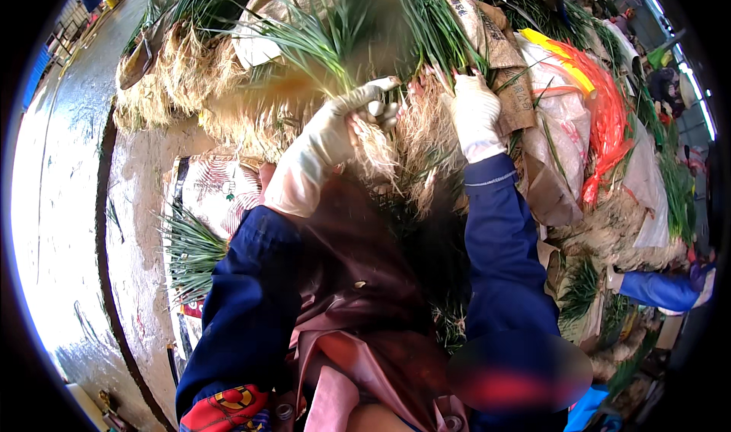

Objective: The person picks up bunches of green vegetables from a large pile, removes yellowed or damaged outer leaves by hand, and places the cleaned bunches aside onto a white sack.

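Note:
My left hand (324, 146), in a white glove, is closed round a small bunch of scallions (375, 152). Their green leaves fan out beyond the hand, and pale stringy roots hang below the fingers. To its right, my right hand (477, 120), gloved as well, has its fingertips closed at the stalks of more scallions (435, 32) on the heap. Between my hands lies a thick tangle of tan roots (428, 131). A blurred patch covers some leaves at the top middle.
More rooted bundles (186, 66) line the far left. Nearer, cut greens (194, 253) lie on a printed sack (221, 184) on the wet concrete floor (65, 203). Right of me are brown sacking (512, 89) and red plastic strips (609, 127). A co-worker's blue sleeve (659, 289) shows at far right.

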A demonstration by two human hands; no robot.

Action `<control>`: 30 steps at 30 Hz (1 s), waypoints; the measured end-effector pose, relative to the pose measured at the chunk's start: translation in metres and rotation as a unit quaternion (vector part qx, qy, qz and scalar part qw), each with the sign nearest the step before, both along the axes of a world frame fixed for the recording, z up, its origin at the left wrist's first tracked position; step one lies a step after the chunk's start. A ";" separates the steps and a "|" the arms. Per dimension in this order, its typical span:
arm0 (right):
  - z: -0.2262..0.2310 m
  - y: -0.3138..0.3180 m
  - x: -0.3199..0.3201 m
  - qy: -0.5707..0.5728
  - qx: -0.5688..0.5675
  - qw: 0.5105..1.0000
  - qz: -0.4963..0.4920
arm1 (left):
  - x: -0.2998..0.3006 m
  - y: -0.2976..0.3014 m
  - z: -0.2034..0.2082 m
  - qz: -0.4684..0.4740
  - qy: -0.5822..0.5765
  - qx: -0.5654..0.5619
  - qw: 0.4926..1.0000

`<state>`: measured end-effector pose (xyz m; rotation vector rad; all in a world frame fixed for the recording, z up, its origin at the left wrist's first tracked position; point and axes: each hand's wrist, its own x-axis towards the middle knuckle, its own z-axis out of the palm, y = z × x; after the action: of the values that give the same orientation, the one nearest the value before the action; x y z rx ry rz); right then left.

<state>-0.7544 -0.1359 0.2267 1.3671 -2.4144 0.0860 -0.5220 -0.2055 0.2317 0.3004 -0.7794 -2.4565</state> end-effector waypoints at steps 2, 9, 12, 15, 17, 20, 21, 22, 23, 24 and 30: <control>-0.009 -0.003 -0.002 0.024 0.006 0.999 0.020 | -0.019 0.002 -0.042 -0.005 -0.010 0.082 0.997; -0.007 0.060 0.104 -0.340 -0.044 0.928 0.147 | -0.023 0.028 -0.076 -0.019 -0.152 0.112 0.982; -0.035 0.052 0.088 -0.427 -0.170 0.877 0.137 | -0.011 0.033 -0.082 -0.042 -0.197 0.055 0.978; -0.042 0.023 0.080 -0.664 -0.242 0.697 0.120 | -0.007 0.052 -0.059 -0.042 -0.224 0.060 0.972; -0.040 0.015 0.081 -0.776 -0.178 0.592 0.126 | -0.004 0.058 -0.059 -0.042 -0.229 0.062 0.971; -0.067 0.022 0.080 -0.827 -0.192 0.522 0.079 | 0.012 0.062 -0.067 -0.069 -0.137 0.126 0.980; -0.096 0.022 0.075 -0.767 -0.225 0.599 0.040 | 0.012 0.066 -0.063 -0.052 -0.129 0.190 0.972; -0.099 0.024 0.080 -0.706 -0.188 0.677 0.083 | 0.020 0.062 -0.077 -0.063 -0.115 0.168 0.977; -0.096 0.027 0.086 -0.635 -0.151 0.747 0.126 | 0.019 0.067 -0.084 -0.068 -0.094 0.200 0.973; -0.091 0.032 0.088 -0.517 -0.107 0.838 0.140 | 0.024 0.067 -0.090 -0.087 -0.096 0.206 0.970; -0.152 0.075 0.027 -0.452 0.451 0.769 -0.039 | 0.057 0.063 -0.063 -0.076 -0.058 0.122 0.988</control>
<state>-0.7270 -0.0614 0.0743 1.8863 -3.5809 -0.6970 -0.4649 -0.1427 0.1684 0.4960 -0.5654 -2.7042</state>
